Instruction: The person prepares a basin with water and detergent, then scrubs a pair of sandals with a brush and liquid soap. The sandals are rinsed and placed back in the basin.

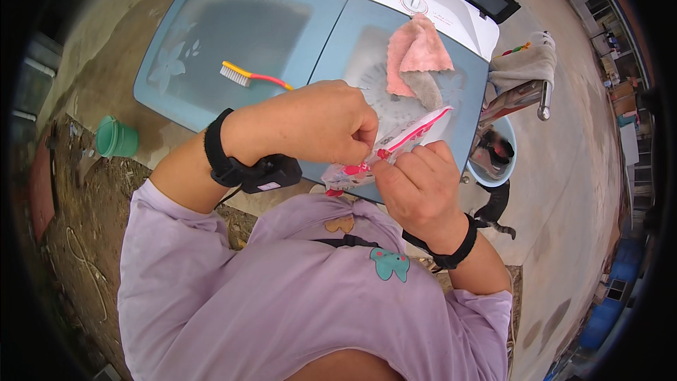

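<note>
A white-and-pink plastic bag (407, 135), partly see-through, is pinched between both hands over the near edge of a twin-tub washing machine (322, 47). My left hand (338, 127) grips its upper edge, fingers curled, and my right hand (426, 185) is closed on the side facing it. What the bag holds cannot be made out. Beyond my left hand, a scrubbing brush (254, 75) with a yellow and red handle lies on the blue lid. A pink and grey cloth (418, 58) rests on the right-hand lid, behind the bag.
To the right stand a metal rack with a grey towel (529, 66) and a light blue basin (508, 164) holding dark items. A cat (494, 209) is on the concrete beside the basin. A green bucket (116, 137) stands on the ground at left.
</note>
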### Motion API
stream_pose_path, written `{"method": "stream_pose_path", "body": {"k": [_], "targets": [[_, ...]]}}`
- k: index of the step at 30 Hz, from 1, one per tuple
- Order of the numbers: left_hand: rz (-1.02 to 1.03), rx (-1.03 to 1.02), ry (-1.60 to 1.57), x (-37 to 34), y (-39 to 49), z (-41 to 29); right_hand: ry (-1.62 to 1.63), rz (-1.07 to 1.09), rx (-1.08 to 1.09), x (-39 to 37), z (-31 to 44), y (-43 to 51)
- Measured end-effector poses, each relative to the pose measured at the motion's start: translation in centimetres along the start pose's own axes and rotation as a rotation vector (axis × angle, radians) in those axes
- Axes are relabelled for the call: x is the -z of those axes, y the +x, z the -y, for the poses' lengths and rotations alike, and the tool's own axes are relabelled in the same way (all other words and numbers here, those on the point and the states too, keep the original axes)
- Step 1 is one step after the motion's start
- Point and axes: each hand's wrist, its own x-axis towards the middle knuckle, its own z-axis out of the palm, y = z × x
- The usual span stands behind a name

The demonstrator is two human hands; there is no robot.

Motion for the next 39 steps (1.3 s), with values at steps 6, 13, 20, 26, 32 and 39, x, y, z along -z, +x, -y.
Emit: {"method": "stream_pose_path", "body": {"k": [6, 13, 20, 26, 32, 39], "targets": [[-0.028, -0.062, 0.018, 0.2, -0.2, -0.1, 0.024, -0.005, 0.022, -0.4, -0.1, 0.4], [-0.161, -0.080, 0.147, -0.3, -0.7, -0.1, 0.022, 0.029, 0.006, -0.2, 0.1, 0.5], [-0.294, -0.230, 0.207, -1.5, -1.6, 0.1, 0.074, 0.091, 0.051, 1.5, 0.9, -0.2], [-0.301, -0.403, 0.281, -2.4, -2.3, -0.1, 0.092, 0.124, 0.048, 2.3, 1.5, -0.9], [-0.305, -0.397, 0.218, -2.6, -2.3, 0.6, 0.098, 0.059, 0.011, 1.6, 1.6, -1.4], [-0.294, -0.307, -0.262, -3.8, -4.0, 3.4, 0.097, 0.047, -0.006, 1.4, 1.8, -1.8]]}}
